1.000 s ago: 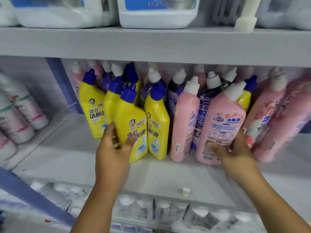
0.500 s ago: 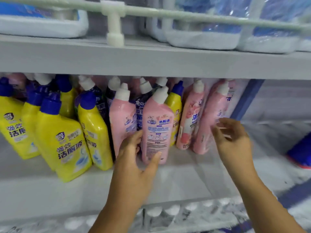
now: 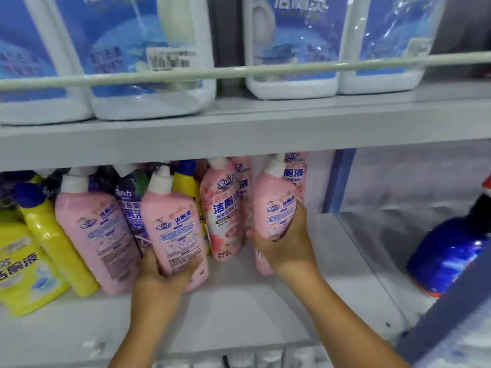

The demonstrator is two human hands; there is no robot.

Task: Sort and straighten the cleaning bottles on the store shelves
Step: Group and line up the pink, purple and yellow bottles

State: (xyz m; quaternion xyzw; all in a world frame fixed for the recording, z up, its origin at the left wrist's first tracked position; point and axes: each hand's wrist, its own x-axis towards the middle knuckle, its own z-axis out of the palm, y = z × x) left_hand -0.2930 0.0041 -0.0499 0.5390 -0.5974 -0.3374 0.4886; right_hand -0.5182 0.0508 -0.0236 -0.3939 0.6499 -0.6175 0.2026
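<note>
Each grip curled round a pink bottle: left hand (image 3: 162, 272) on one (image 3: 174, 229), right hand (image 3: 285, 245) on another (image 3: 275, 205), both tilted, white-capped, on the grey shelf (image 3: 239, 309).

Left hand (image 3: 162, 274) grips pink bottle (image 3: 174, 224); right hand (image 3: 285, 245) grips another pink bottle (image 3: 275, 205), both right of yellow bottles (image 3: 50, 243)

Upper shelf (image 3: 239, 134): jugs (image 3: 148, 62) behind rail (image 3: 239, 73). Lower shelf (image 3: 239, 314): bottle row (image 3: 101, 235) left; spray bottle (image 3: 449, 251) right, apparently beyond divider (image 3: 340, 181).
</note>
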